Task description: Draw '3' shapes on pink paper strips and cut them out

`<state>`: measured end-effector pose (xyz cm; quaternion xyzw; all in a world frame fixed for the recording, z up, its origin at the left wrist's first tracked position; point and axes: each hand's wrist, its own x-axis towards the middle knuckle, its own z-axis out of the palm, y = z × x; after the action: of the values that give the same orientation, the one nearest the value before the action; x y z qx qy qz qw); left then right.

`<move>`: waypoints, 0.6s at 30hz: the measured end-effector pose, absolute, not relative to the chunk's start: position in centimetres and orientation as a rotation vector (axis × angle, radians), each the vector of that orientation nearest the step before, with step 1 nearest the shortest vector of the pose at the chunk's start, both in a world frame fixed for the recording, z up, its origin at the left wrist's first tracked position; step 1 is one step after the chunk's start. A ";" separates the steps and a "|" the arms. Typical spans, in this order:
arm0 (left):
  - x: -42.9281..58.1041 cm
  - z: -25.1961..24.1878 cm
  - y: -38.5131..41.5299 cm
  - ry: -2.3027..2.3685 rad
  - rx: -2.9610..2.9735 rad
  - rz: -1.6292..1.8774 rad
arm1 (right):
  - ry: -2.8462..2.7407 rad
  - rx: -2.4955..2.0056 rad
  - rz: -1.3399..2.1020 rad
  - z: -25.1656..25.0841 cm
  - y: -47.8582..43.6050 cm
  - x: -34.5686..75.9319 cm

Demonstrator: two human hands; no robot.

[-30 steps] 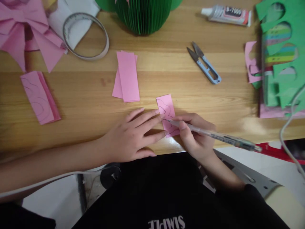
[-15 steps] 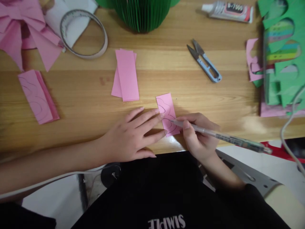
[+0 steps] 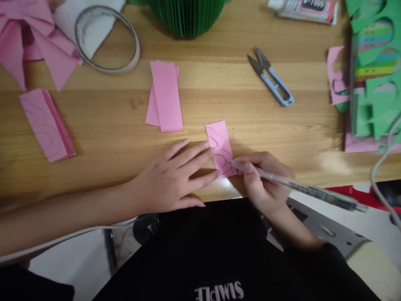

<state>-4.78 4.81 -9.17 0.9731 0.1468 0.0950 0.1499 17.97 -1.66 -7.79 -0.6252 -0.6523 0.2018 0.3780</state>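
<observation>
While open left hand [image 3: 173, 179] touches pink slip [image 3: 219, 138] | curved lines inked | right hand [image 3: 266, 186] grips pen [image 3: 300, 189]

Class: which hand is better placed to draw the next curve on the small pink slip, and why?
Right, probably. The right hand grips the pen, its tip on the pink slip; the left hand lies flat, fingertips pinning the slip's edge.

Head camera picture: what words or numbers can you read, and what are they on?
"SIMPLE": white letters, upside down, on the black shirt.
Label on the white glue tube: too blurred to read.
Print on the clear plastic pen in the right hand: too small to read.
</observation>
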 end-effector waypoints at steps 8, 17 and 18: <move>-4.8 -9.1 4.8 0.426 2.808 0.266 | -1.673 -1.581 0.505 -7.6 -1.8 17.9; -4.8 -9.2 4.8 0.427 2.811 0.269 | -1.660 -1.567 0.539 -7.9 -2.0 18.1; -4.8 -9.2 4.8 0.428 2.812 0.268 | -1.655 -1.570 0.547 -8.0 -2.1 18.1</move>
<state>-4.80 4.80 -9.17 0.9743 0.1484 0.0929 0.1420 18.09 -2.05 -7.98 -0.6170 -0.6504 0.2151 0.3874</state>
